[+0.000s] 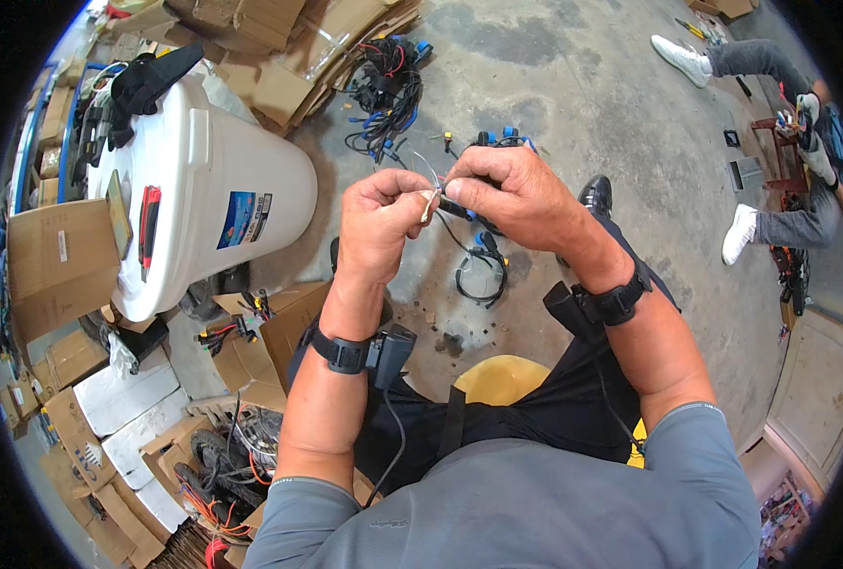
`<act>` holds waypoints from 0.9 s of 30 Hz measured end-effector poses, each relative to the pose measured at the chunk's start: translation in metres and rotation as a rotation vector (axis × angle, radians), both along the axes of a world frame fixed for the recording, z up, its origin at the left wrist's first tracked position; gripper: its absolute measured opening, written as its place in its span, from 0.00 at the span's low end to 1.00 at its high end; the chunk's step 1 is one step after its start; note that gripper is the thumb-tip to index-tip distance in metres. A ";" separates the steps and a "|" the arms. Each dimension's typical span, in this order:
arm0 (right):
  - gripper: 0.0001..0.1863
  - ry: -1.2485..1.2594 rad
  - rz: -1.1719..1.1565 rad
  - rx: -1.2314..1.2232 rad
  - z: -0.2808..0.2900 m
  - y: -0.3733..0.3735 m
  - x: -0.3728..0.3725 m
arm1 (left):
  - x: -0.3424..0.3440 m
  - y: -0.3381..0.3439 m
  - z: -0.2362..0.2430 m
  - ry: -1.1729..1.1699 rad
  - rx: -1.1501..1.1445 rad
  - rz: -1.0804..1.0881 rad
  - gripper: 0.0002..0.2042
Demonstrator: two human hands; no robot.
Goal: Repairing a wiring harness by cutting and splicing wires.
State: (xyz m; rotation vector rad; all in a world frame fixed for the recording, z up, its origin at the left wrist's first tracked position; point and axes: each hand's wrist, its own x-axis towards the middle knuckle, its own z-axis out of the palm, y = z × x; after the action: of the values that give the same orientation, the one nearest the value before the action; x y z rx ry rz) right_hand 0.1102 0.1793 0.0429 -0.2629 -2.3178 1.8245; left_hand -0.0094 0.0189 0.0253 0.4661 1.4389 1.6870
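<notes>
In front of my lap both hands are raised and close together. My left hand is closed in a pinch on thin wire strands, and a pale frayed piece sticks out below its thumb. Thumb and forefinger of my right hand pinch the end of a black cable, from which fine bare wires fan upward between the hands. The exact contact at the fingertips is too small to make out. Below my right hand, a black cable loop lies on the concrete floor.
A large white tub at left carries a black cap and a red box cutter. Tangled cables with blue connectors lie on the floor ahead. Cardboard boxes crowd the left. Another person's legs are at right.
</notes>
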 end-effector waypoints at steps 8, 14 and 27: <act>0.13 0.009 -0.034 0.038 0.005 -0.004 -0.002 | 0.011 0.001 0.008 0.445 -0.051 0.071 0.00; 0.16 0.003 -0.010 0.050 0.001 -0.002 -0.002 | 0.012 0.004 0.013 0.885 -0.025 0.083 0.02; 0.15 -0.153 -0.072 -0.168 -0.010 0.016 -0.002 | 0.009 0.003 0.001 0.375 0.105 0.031 0.20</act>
State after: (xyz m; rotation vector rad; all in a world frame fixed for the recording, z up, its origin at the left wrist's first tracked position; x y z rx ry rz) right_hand 0.1083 0.1956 0.0331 -0.5200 -2.2185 2.0308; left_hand -0.0005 0.0215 0.0265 0.8589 1.6313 1.7706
